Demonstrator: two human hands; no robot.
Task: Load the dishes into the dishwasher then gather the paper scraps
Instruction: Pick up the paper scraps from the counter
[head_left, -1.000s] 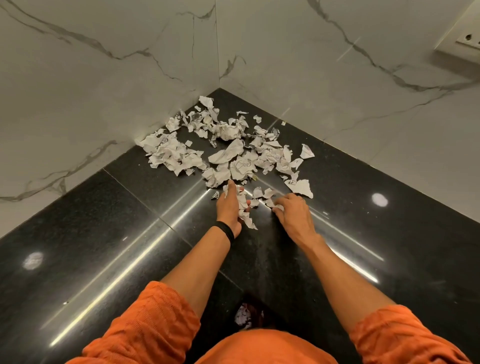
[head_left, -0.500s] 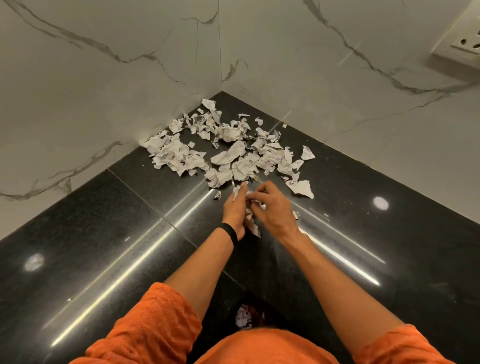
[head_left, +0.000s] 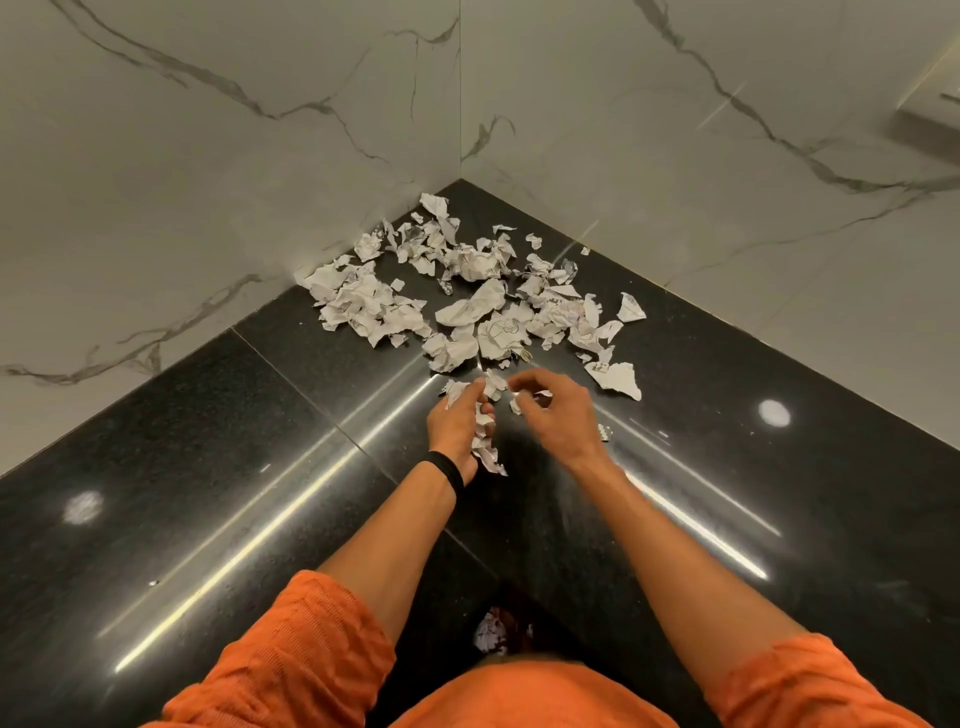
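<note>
While gathering scraps (head_left: 467, 306) strewn in the surface's (head_left: 208, 467) corner: left hand (head_left: 457, 421) grip clutching a wad (head_left: 484, 449), right hand (head_left: 558, 415) pinching one piece. Risk: wad spilling from overfull left grip, loose bits scattering.

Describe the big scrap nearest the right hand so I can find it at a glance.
From the corner of the marble walls, the paper pile spreads over the black floor. At its near right edge, just beyond the right hand, lies the big scrap: flat, jagged, alone, while its neighbours are smaller or crumpled together.
</note>
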